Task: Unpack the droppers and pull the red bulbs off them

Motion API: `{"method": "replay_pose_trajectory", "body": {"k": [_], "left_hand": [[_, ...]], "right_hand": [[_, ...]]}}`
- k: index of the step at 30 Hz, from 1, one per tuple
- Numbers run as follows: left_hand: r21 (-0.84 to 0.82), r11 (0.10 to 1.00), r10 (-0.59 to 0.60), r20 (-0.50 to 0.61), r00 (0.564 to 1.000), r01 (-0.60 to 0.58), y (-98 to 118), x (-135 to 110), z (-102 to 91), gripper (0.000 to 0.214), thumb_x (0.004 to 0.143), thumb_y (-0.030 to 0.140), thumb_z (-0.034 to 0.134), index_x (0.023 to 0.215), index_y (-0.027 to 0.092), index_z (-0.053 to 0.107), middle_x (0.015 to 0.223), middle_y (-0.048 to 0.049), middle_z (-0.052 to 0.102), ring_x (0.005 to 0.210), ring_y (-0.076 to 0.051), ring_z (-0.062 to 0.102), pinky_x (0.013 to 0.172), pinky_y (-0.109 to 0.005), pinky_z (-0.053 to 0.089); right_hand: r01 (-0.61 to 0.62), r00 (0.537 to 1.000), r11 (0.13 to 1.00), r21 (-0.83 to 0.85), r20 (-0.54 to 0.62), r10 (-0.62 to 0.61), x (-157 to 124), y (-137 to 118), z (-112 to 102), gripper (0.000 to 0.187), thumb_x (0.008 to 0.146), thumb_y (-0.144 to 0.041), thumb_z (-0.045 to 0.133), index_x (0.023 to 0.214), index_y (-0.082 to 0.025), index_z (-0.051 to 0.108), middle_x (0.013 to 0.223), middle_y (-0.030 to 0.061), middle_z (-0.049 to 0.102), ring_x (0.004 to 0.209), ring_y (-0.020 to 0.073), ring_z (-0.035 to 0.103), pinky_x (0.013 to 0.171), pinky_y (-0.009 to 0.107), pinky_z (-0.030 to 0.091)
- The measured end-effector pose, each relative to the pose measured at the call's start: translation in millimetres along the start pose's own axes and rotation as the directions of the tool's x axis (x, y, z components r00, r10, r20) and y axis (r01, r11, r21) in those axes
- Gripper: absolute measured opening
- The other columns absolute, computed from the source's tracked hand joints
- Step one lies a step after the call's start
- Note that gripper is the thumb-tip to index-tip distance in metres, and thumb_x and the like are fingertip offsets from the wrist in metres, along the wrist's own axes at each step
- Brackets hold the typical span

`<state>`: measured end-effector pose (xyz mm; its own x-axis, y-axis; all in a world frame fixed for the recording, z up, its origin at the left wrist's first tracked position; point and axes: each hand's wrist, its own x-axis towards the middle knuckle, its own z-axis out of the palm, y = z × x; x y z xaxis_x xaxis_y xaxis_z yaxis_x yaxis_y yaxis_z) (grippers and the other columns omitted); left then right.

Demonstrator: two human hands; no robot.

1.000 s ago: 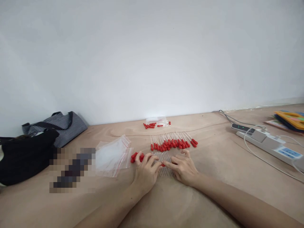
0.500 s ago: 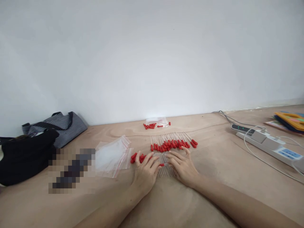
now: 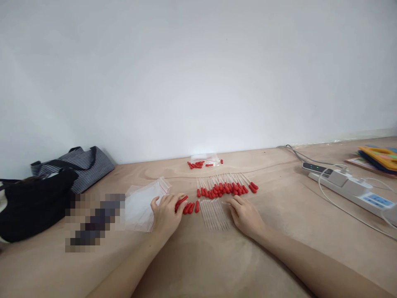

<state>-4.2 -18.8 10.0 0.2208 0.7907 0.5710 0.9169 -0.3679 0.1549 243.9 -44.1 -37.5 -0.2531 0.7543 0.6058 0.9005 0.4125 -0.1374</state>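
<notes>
My left hand (image 3: 167,213) is over a small pile of red rubber dropper bulbs (image 3: 190,208), thumb and fingers closed around a tilted bulb (image 3: 182,201). My right hand (image 3: 247,217) is closed at the right side of a row of clear glass dropper tubes (image 3: 214,216). A thin glass tube seems to poke out leftward from its fingertips, though most of it is hidden. Behind both hands lies a row of droppers (image 3: 226,188), their red bulbs toward me and thin glass tips pointing away.
Clear zip bags (image 3: 144,207) lie left of my left hand. Near the wall are more red bulbs (image 3: 196,164) beside a plastic bag (image 3: 204,157). A power strip (image 3: 353,190) with cables is at right, a striped bag (image 3: 93,165) and black cloth (image 3: 37,207) at left.
My left hand has moved left from the glass tubes to the loose red bulbs. The right hand has shifted slightly right, and the red bulb between the hands no longer shows there.
</notes>
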Motion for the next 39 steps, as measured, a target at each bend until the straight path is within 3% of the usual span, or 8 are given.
{"method": "replay_pose_trajectory", "body": {"k": [5, 14, 19, 22, 26, 32, 35, 39], "left_hand": [[0.038, 0.994, -0.102, 0.066, 0.993, 0.1, -13.0, 6.0, 2.4, 0.019, 0.08, 0.039, 0.048, 0.085, 0.023, 0.057, 0.075, -0.0009, 0.068, 0.079, -0.021, 0.059, 0.089, -0.047, 0.019], [0.023, 0.994, -0.108, 0.036, 0.993, 0.107, -12.7, 4.4, 1.9, 0.023, 0.081, 0.041, 0.044, 0.085, 0.023, 0.058, 0.074, -0.0007, 0.068, 0.08, -0.021, 0.058, 0.089, -0.046, 0.018], [0.034, 0.993, -0.11, -0.002, 0.994, 0.11, -5.7, 14.9, -0.6, 0.025, 0.083, 0.038, 0.041, 0.082, 0.023, 0.06, 0.086, -0.0031, 0.066, 0.088, -0.021, 0.055, 0.087, -0.045, 0.022], [0.089, 0.989, -0.123, 0.108, 0.987, 0.114, 5.1, 31.1, 5.3, 0.029, 0.081, 0.042, 0.041, 0.077, 0.023, 0.064, 0.092, -0.0049, 0.064, 0.095, -0.023, 0.051, 0.088, -0.046, 0.023], [0.169, 0.976, -0.184, 0.311, 0.933, 0.136, 18.7, 56.9, 26.0, 0.039, 0.077, 0.05, 0.042, 0.066, 0.023, 0.067, 0.094, -0.0092, 0.064, 0.1, -0.03, 0.049, 0.085, -0.05, 0.028], [0.23, 0.96, -0.245, 0.424, 0.872, 0.158, 24.5, 80.6, 57.0, 0.03, 0.069, 0.042, 0.052, 0.058, 0.018, 0.067, 0.08, -0.0151, 0.067, 0.088, -0.034, 0.057, 0.074, -0.048, 0.038], [0.262, 0.954, -0.248, 0.408, 0.878, 0.148, 24.3, 83.7, 52.0, 0.032, 0.071, 0.042, 0.049, 0.063, 0.017, 0.067, 0.085, -0.0172, 0.067, 0.089, -0.035, 0.057, 0.075, -0.048, 0.038], [0.279, 0.958, -0.166, 0.345, 0.924, 0.068, 24.9, 70.5, 20.4, 0.026, 0.078, 0.028, 0.042, 0.072, 0.017, 0.065, 0.088, -0.0138, 0.066, 0.094, -0.032, 0.054, 0.078, -0.047, 0.035]], "right_hand": [[-0.033, 0.997, 0.995, 0.095, 0.069, 0.027, 1.8, 0.0, 2.4, 0.029, 0.077, -0.004, 0.033, 0.078, -0.018, 0.058, 0.076, 0.0034, 0.058, 0.069, 0.0136, 0.055, 0.061, 0.023, 0.042], [-0.028, 0.999, 0.978, 0.205, 0.05, 0.018, 0.8, -7.2, 3.4, 0.025, 0.085, -0.012, 0.036, 0.087, -0.016, 0.06, 0.085, 0.0053, 0.061, 0.077, 0.0131, 0.057, 0.067, 0.022, 0.044], [-0.014, 0.999, 0.99, 0.142, 0.054, 0.006, 3.2, -12.8, -3.3, 0.029, 0.089, -0.019, 0.032, 0.091, -0.018, 0.06, 0.083, 0.0047, 0.064, 0.081, 0.0158, 0.057, 0.076, 0.031, 0.039], [-0.025, 0.998, 0.995, 0.097, 0.056, 0.02, 3.4, -14.0, -6.5, 0.029, 0.09, -0.024, 0.032, 0.103, -0.018, 0.057, 0.087, 0.005, 0.065, 0.084, 0.0166, 0.057, 0.084, 0.036, 0.033], [-0.052, 0.997, 0.997, 0.064, 0.064, 0.048, 3.0, -13.5, -9.9, 0.031, 0.09, -0.029, 0.033, 0.109, -0.019, 0.055, 0.087, 0.0051, 0.066, 0.085, 0.0171, 0.057, 0.091, 0.04, 0.026], [-0.064, 0.992, 0.996, 0.065, 0.112, 0.056, 4.8, -11.9, -14.8, 0.03, 0.09, -0.031, 0.033, 0.105, -0.022, 0.057, 0.087, 0.0039, 0.066, 0.086, 0.0166, 0.057, 0.093, 0.039, 0.024], [-0.063, 0.99, 0.995, 0.079, 0.128, 0.053, 5.6, -10.0, -14.6, 0.029, 0.089, -0.031, 0.033, 0.103, -0.022, 0.057, 0.087, 0.004, 0.066, 0.086, 0.017, 0.056, 0.091, 0.038, 0.026], [-0.057, 0.99, 0.992, 0.112, 0.138, 0.041, 5.6, -7.1, -12.4, 0.029, 0.089, -0.031, 0.035, 0.1, -0.02, 0.058, 0.088, 0.0052, 0.065, 0.088, 0.0172, 0.055, 0.085, 0.034, 0.032]]}}
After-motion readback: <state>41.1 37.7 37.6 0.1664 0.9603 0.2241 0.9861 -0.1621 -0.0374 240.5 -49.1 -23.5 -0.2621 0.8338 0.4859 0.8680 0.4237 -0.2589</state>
